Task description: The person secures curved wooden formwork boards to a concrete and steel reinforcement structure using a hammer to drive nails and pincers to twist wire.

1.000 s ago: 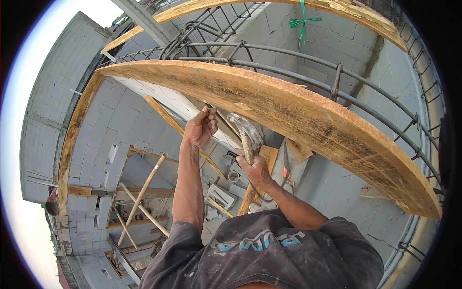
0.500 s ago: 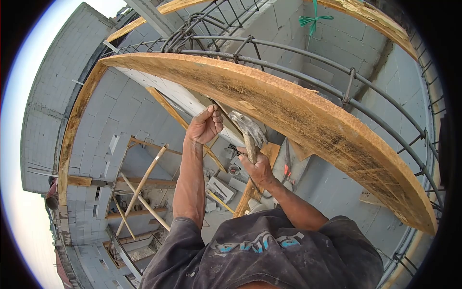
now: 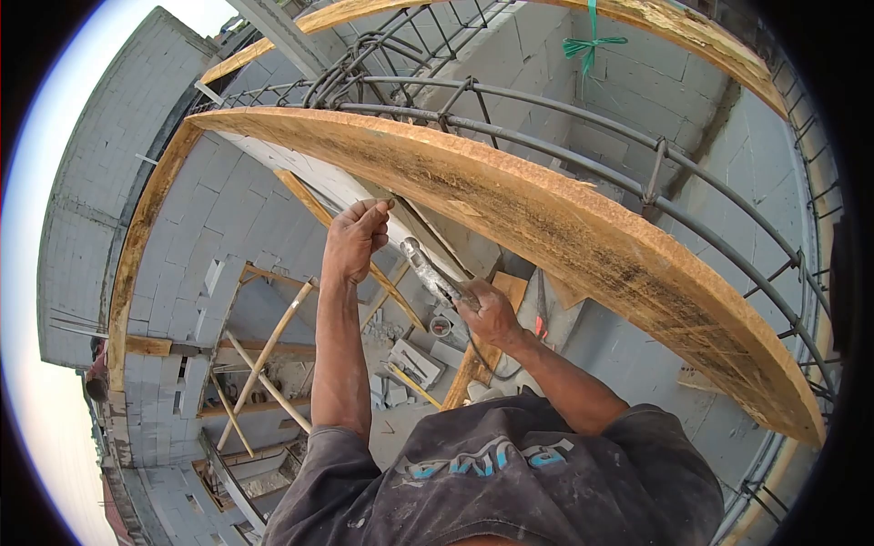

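My left hand (image 3: 357, 242) is closed in a pinch close to the lower edge of the long wooden board (image 3: 546, 227); whatever lies between its fingertips is too small to make out. Lower and to the right, my right hand (image 3: 492, 318) is wrapped round a hammer (image 3: 426, 271), whose metal head points up and left toward my left hand. A gap separates the hammer head from the left fingers. The board curves across the view in front of me, with steel bars (image 3: 583, 162) running along its far side.
A green tie (image 3: 594, 44) hangs near the top. Grey block walls (image 3: 228, 209) surround the space. Below are crossed wooden poles (image 3: 264, 364), a plank (image 3: 473, 369), a small bucket (image 3: 441, 326) and block pieces (image 3: 417, 362). Another timber (image 3: 146, 246) stands at the left.
My left hand has moved left and slightly down along the board. The hammer has swung so its head now points up and left, and my right hand has shifted slightly.
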### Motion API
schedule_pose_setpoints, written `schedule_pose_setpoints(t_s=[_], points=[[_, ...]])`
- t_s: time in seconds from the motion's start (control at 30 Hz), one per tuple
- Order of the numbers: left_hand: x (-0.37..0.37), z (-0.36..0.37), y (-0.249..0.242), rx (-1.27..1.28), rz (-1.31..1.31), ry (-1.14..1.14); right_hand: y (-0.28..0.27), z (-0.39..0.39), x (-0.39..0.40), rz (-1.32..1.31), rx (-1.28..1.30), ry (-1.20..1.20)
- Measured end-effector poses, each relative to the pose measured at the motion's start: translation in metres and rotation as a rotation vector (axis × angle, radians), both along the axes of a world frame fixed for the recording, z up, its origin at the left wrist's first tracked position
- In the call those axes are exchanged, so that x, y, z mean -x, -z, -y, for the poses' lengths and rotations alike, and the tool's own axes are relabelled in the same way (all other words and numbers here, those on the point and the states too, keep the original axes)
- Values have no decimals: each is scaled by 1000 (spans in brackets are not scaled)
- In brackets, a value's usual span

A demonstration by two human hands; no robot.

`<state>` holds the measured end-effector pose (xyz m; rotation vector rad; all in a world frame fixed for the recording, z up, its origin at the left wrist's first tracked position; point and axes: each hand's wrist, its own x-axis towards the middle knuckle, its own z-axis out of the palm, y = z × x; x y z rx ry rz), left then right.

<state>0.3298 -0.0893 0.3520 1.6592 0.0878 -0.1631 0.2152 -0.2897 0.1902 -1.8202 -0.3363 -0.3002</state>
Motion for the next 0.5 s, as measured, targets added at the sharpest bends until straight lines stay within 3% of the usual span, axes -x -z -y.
schedule_pose_setpoints(t_s=[0.13, 0.23, 0.4, 0.5], points=[[27, 11, 25, 514, -142, -71, -16, -33, 30, -145, -242, -165], [37, 8, 45, 908, -205, 180, -41, -40, 36, -118, -300, -207], [48, -6, -9, 747, -217, -18, -53, -28, 36, -126, -269, -291], [44, -14, -34, 768, -238, 17, -41, -25, 43, -154, -419, -267]])
